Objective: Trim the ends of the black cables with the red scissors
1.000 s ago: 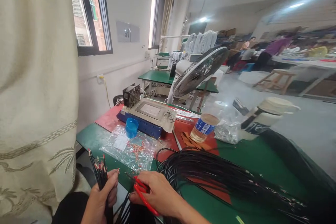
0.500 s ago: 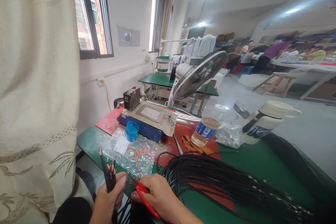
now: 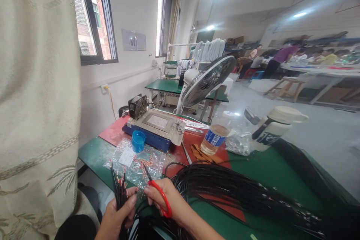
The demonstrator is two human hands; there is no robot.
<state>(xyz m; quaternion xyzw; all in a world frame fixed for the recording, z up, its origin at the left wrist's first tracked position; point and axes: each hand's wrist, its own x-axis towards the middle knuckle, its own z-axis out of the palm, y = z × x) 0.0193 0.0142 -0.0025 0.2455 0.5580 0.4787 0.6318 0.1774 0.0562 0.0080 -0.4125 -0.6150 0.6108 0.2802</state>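
Note:
My left hand (image 3: 119, 212) is closed around a bundle of black cables (image 3: 120, 191), whose stripped ends show red and pale wires pointing up. One wire end stands out between its thumb and finger. Close on its right, my right hand (image 3: 165, 198) holds red-handled scissors (image 3: 161, 193), the dark blades tilted up and to the left. The thumb and forefinger of that hand are near the wire end; whether they touch it I cannot tell. Behind both hands lies a clear plastic bag (image 3: 129, 168) strewn with small red and yellowish bits (image 3: 144, 160).
A blue cup (image 3: 138, 141) stands before a blue soldering-pot-like machine (image 3: 146, 135) with a small fan. A heap of black cables (image 3: 213, 180) covers the right side of the green table (image 3: 242, 170). Beyond are a bottle of liquid (image 3: 214, 139), a white jug (image 3: 271, 129) and a large fan (image 3: 208, 80).
The scissors have swung from pointing at the wire end to pointing upward, away from it. My right thumb and forefinger now extend toward the wire. The whole view has shifted slightly.

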